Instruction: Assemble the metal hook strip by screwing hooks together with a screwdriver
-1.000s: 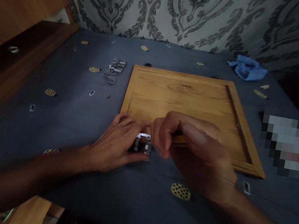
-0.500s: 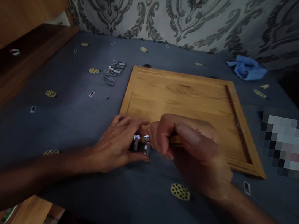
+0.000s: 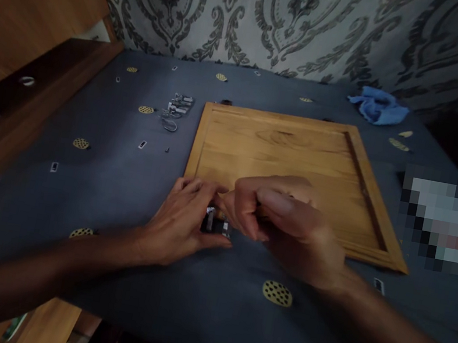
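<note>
A framed wooden panel [image 3: 284,157], like a cabinet door, lies flat on the cloth-covered table. At its near left corner is a shiny metal hinge [image 3: 210,219], partly hidden by my fingers. My left hand [image 3: 183,216] is curved around this hinge, fingers on the far side and thumb on the near side. My right hand [image 3: 286,220] is closed in a fist just right of the hinge, over the panel's near edge. Its fingertips reach close to the hinge; whatever lies inside the fist is hidden.
More metal hinges [image 3: 179,105] lie left of the panel, with a tiny dark piece [image 3: 166,150] nearer me. A crumpled blue cloth [image 3: 380,106] sits at the back right. A blurred-out object [image 3: 446,221] is at the right. Wooden furniture [image 3: 32,1] borders the left side.
My right fist has turned slightly and shifted a little left, covering more of the hinge. My left hand stays around the hinge. The view has shifted slightly.
</note>
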`<state>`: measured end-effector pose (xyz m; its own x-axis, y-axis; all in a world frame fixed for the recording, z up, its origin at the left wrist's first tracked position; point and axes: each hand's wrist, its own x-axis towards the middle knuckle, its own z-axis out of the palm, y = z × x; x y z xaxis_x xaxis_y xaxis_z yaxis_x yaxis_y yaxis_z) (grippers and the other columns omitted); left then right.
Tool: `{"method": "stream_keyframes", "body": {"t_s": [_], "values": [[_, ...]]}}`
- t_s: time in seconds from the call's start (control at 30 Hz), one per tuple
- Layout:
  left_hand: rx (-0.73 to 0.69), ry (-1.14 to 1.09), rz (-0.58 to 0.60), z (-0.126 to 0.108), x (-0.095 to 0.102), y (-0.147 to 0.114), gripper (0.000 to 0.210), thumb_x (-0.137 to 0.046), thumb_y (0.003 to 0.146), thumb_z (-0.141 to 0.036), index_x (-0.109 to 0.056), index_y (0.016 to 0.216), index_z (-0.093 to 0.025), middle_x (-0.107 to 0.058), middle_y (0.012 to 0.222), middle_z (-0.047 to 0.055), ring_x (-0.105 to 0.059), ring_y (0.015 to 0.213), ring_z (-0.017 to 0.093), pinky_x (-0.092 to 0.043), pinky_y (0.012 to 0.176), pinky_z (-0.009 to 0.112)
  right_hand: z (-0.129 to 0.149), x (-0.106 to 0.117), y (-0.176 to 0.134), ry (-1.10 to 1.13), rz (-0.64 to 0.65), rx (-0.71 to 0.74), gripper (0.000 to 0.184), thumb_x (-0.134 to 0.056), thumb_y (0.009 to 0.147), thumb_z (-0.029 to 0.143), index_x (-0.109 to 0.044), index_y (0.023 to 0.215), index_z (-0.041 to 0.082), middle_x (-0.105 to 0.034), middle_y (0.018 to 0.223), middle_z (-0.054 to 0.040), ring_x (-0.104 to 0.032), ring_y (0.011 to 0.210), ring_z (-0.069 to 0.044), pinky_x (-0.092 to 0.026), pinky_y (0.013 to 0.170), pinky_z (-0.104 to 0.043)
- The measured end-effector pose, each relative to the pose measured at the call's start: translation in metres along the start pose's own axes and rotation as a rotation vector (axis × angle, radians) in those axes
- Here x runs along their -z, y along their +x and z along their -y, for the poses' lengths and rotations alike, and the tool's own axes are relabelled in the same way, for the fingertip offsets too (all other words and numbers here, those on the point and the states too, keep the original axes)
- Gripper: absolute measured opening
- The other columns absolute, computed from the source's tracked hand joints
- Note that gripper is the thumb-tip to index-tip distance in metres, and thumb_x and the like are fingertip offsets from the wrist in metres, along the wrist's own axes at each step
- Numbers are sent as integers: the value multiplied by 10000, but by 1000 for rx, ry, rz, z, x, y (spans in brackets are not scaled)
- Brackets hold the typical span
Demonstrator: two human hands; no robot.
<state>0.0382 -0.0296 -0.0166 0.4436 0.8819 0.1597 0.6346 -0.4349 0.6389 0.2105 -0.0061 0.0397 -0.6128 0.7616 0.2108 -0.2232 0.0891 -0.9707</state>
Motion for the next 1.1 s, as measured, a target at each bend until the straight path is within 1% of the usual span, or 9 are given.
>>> {"method": "stream_keyframes", "body": {"t_s": [0.07,0.1,0.23,0.3,0.43,0.6,0.73,0.93,1.1], "values": [[-5,16,11,0,0,0,462,-842,797,-443,-600,1128,-231,-702,1198,76,-625,1175,326,-436,994,490,-1,-2,-1,12,-2,11,492,-565,968,470,-515,549,216,-367,508,42,-325,490,-118,-255,516,-325],[-9,22,14,1,1,0,487,-844,795,-441,-595,1156,-230,-701,1208,77,-624,1184,327,-432,1005,494,-1,-2,-2,17,-34,13,488,-566,967,469,-525,553,215,-370,507,41,-334,495,-120,-258,520,-324],[-37,8,33,3,5,1,727,-888,748,-451,-506,1328,-234,-719,1208,69,-643,1180,315,-422,1041,496,11,-2,-8,99,-262,56,436,-628,907,425,-563,532,213,-383,451,38,-353,459,-117,-271,503,-328],[-51,2,51,4,7,1,827,-902,732,-455,-456,1392,-234,-714,1249,87,-642,1202,319,-421,1052,492,19,0,-11,140,-324,82,428,-674,864,432,-568,513,211,-373,431,35,-338,431,-105,-279,487,-324],[-88,13,54,6,8,0,864,-896,741,-448,-421,1428,-227,-697,1303,109,-638,1221,328,-427,1054,504,26,4,-16,153,-350,42,410,-723,826,437,-599,512,204,-401,430,27,-364,427,-96,-299,482,-314],[-90,23,59,9,9,0,862,-885,755,-439,-411,1440,-216,-706,1276,107,-638,1219,331,-432,1054,515,15,3,-19,125,-326,54,403,-659,874,423,-613,539,204,-417,425,34,-380,429,-104,-296,480,-318],[-87,18,53,11,9,0,872,-870,761,-480,-402,1451,-225,-703,1262,106,-639,1214,334,-435,1058,515,10,2,-19,116,-345,47,391,-610,901,380,-607,549,210,-425,431,32,-365,430,-111,-273,469,-323],[-71,28,56,11,9,-1,861,-861,766,-494,-409,1451,-234,-704,1252,106,-640,1198,333,-436,1050,518,11,2,-20,106,-358,45,377,-625,883,390,-606,549,216,-424,435,33,-369,434,-117,-256,460,-327],[-105,29,60,10,10,-1,857,-865,770,-463,-407,1449,-210,-706,1252,114,-637,1198,329,-436,1044,514,12,4,-20,76,-391,38,374,-632,870,384,-591,535,223,-418,445,29,-370,443,-123,-265,463,-335]]}}
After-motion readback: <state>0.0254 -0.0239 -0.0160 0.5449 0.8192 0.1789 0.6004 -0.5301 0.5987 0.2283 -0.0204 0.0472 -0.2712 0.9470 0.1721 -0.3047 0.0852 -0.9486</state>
